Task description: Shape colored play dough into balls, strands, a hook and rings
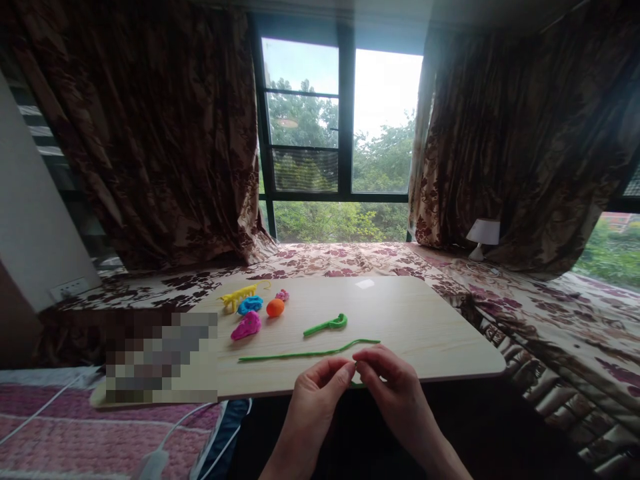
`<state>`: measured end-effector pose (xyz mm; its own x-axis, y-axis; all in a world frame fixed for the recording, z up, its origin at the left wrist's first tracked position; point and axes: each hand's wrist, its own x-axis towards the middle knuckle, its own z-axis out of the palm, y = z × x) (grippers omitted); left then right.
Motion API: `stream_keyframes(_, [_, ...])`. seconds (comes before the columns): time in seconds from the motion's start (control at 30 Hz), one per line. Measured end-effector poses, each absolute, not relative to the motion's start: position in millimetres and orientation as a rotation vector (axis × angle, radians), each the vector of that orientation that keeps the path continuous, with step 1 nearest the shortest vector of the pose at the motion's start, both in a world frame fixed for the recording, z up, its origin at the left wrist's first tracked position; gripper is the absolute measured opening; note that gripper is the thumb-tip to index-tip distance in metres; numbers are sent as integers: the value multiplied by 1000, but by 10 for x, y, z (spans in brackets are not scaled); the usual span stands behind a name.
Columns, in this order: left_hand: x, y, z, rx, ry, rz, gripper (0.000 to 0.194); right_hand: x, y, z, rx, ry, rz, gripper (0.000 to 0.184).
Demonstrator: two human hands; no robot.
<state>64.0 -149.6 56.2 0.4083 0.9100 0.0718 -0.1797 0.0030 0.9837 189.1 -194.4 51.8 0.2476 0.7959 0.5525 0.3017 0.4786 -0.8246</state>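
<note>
My left hand (320, 390) and my right hand (387, 380) meet at the near edge of a light wooden table (425, 327). Their fingertips pinch together on a small bit of green clay (356, 383), mostly hidden between them. Just beyond my fingers lies a long thin green clay strand (305, 354). Farther back rests a green clay loop with a tail (326, 325).
At the table's far left lie a pink clay lump (247, 326), an orange ball (275, 307), a blue piece (250, 305), a yellow piece (239, 295) and a small purple bit (283, 295). A small white lamp (483, 236) stands on the floral bedding by the window. White cables (165, 440) run at lower left.
</note>
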Motion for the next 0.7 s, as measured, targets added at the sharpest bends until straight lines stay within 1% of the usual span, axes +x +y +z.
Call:
stream_keyframes(0.1, [627, -1460, 498, 1283, 744, 1011, 28, 1890, -1949, 509, -1116, -1317, 491, 17])
stream_keyframes(0.2, [638, -1461, 487, 1257, 722, 1021, 30, 1890, -1948, 508, -1114, -1344, 502, 15])
stream_keyframes(0.37, [660, -1512, 554, 1259, 742, 1015, 28, 1902, -1942, 509, -1101, -1349, 475, 13])
stream_keyframes(0.5, [656, -1524, 570, 1282, 755, 1011, 24, 1913, -1947, 498, -1115, -1322, 491, 16])
stream_keyframes(0.6, [675, -1538, 588, 1185, 800, 1061, 24, 1917, -1951, 493, -1146, -1287, 557, 19])
stream_keyframes(0.7, [702, -1565, 626, 1123, 805, 1086, 28, 1918, -1947, 489, -1139, -1298, 568, 17])
